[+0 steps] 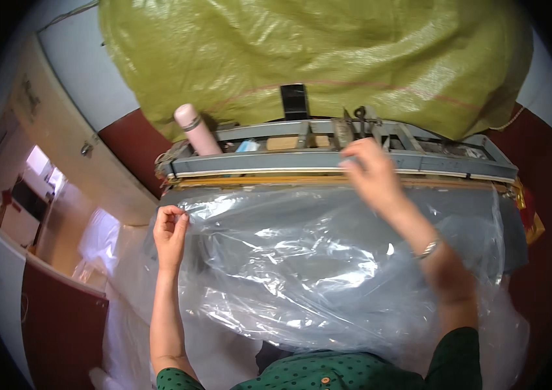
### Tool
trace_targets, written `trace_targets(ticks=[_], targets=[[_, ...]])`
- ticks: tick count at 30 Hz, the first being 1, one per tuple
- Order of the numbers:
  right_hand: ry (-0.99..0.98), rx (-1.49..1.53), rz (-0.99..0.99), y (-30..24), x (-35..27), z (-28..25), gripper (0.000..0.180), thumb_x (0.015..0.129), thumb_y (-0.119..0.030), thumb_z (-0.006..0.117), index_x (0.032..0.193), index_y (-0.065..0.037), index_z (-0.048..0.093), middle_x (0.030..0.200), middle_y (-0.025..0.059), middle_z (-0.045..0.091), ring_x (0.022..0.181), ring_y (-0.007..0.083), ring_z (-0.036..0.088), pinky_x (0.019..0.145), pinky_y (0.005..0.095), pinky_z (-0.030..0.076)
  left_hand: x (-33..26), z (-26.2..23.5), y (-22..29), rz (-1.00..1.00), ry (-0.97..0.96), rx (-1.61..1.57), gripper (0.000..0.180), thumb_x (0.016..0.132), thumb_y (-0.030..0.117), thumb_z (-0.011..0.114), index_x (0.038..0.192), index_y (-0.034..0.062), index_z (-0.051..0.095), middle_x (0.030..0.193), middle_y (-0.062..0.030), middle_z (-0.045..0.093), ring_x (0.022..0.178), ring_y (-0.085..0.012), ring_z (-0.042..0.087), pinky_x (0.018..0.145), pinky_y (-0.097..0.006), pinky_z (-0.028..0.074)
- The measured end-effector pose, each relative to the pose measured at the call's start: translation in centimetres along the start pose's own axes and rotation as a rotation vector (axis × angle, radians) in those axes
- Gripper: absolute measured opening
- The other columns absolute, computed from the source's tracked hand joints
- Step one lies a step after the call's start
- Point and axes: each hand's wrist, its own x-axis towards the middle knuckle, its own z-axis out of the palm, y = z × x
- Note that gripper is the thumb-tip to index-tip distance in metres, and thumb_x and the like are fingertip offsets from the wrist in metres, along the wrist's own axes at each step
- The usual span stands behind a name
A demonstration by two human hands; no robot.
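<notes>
A large sheet of clear plastic film [302,260] lies wrinkled over a grey work surface and hangs down at the near side. At its far left corner, my left hand [170,229] is closed in a pinch, with the film's edge at the fingertips. My right hand [373,172] hovers over the front bar of a grey metal frame [256,164]. Its thumb and forefinger are apart, and I see nothing between them. The other fingers are partly hidden behind the hand. A bracelet [428,249] circles the right wrist.
Along the frame stand a pink bottle [198,130], leaning, and a pair of scissors [360,117] with black handles. Yellow-green woven sheeting [328,52] covers what is behind. More clear film [123,292] spills down at the left, near an open door [81,136].
</notes>
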Motion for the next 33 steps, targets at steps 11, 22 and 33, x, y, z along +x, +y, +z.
trace_targets(ticks=[11,22,33], targets=[[-0.515,0.448,0.468,-2.6,-6.4,9.7,0.015,0.072,-0.018,0.071,0.073,-0.005,0.063,0.059,0.0017,0.057,0.057,0.0086,0.051,0.053,0.0248,0.042,-6.0,-2.7,5.1,-0.224,-0.712,0.425,0.013,0.082,0.014,0.059,0.082,0.0014,0.058,0.061,-0.0066,0.058,0.054,-0.0123,0.055,0.055,-0.026,0.044],[0.143,-0.868,0.839,13.2,-30.5,-43.8,0.02,0.077,-0.015,0.061,0.07,0.002,0.053,0.064,0.0082,0.055,0.06,0.016,0.047,0.058,0.0316,0.041,-14.0,-8.4,-4.4,-0.28,-1.107,0.835,0.021,0.071,0.017,0.065,0.09,0.0084,0.062,0.086,-0.0116,0.064,0.085,-0.0308,0.06,0.073,-0.038,0.047],[0.319,-1.34,1.39,10.9,-33.8,-53.7,0.033,0.08,-0.035,0.057,0.101,-0.009,0.061,0.102,0.0147,0.061,0.096,0.0331,0.057,0.079,0.0406,0.044,4.3,-22.8,-7.4,0.069,-0.131,1.481,0.016,0.076,0.014,0.053,0.085,0.0049,0.061,0.082,-0.0157,0.062,0.077,-0.0323,0.059,0.066,-0.04,0.046]])
